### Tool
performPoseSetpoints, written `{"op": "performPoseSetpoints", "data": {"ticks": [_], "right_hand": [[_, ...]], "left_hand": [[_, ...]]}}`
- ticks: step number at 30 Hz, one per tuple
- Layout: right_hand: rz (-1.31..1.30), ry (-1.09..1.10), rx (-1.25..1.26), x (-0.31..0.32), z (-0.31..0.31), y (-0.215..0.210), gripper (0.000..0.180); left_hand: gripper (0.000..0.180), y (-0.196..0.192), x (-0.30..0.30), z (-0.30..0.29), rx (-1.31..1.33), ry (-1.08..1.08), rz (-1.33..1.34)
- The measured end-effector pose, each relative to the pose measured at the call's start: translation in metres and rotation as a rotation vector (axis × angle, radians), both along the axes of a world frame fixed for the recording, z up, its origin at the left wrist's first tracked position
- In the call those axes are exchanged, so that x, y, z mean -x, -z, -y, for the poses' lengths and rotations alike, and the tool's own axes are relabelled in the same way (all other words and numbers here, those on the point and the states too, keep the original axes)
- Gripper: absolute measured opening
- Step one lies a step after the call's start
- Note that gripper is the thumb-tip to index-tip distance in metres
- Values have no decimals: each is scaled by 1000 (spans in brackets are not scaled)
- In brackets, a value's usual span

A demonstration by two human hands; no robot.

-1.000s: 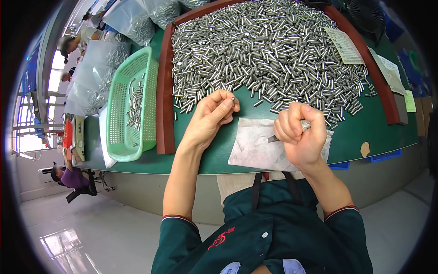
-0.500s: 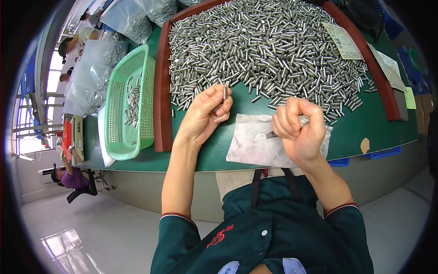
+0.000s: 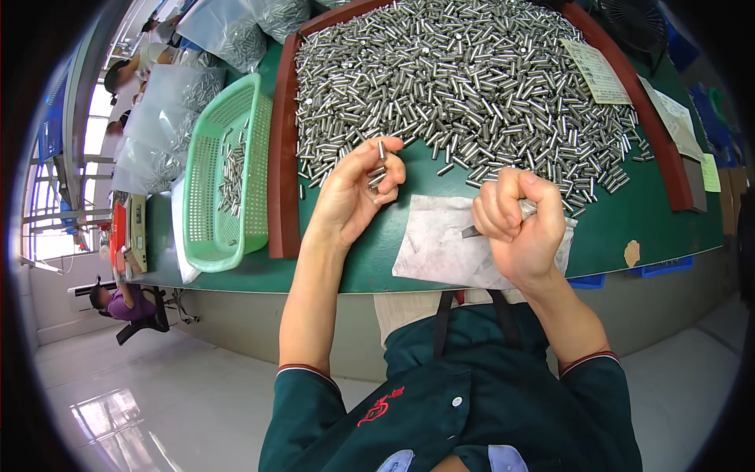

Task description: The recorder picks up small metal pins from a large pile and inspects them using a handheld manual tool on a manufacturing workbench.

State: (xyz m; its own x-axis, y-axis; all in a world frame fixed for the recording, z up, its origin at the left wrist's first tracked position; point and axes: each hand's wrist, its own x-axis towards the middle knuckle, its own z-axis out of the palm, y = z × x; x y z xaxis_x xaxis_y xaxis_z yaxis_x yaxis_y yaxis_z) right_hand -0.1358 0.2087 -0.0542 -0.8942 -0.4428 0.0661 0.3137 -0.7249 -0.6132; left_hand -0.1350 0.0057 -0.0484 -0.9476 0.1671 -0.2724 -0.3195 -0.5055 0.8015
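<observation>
Metal pin [image 3: 382,151]: here it is, near upright in the tips of the left hand [image 3: 350,197], and it's the centre of our clock, twelve pointing to the far side of the table.
Left hand: thumb and forefinger pinching that pin, other fingers curled, and look, at least one more pin tucked inside them!
Right hand [image 3: 519,224]: over at four o'clock, a tight fist round a dark-tipped thing [image 3: 469,232], its flat end poking out; what it is, I can't tell, the fingers cover most of it.
Off-white sheet [image 3: 429,252]: five o'clock, lying on the green table [image 3: 370,267], partly under the fist.
Pin pile [image 3: 472,94]: a huge gleaming spread from eleven round to three, its near edge just beyond the left hand.
Red-brown rails [image 3: 285,173]: one at nine, another at three, hemming the pile in.
Green basket [image 3: 253,189]: nine o'clock, outside the rail, loose pins at the bottom.
Clear bags [image 3: 161,102]: farther out towards ten, bulging with pins.
Co-worker in purple [image 3: 130,305]: way off at eight, seated.
</observation>
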Motion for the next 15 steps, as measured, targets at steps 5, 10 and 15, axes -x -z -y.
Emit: {"op": "performPoseSetpoints", "data": {"ticks": [5, 10, 15], "right_hand": [[-11, -1, 21, 0, 1, 0, 33], [0, 13, 20, 1, 2, 1, 33], [19, 18, 31, 1, 2, 2, 33]], "left_hand": [[29, 4, 4, -3, 171, -45, -100], [15, -2, 8, -36, 1096, -29, -368], [12, 1, 7, -45, 1369, 19, -473]]}}
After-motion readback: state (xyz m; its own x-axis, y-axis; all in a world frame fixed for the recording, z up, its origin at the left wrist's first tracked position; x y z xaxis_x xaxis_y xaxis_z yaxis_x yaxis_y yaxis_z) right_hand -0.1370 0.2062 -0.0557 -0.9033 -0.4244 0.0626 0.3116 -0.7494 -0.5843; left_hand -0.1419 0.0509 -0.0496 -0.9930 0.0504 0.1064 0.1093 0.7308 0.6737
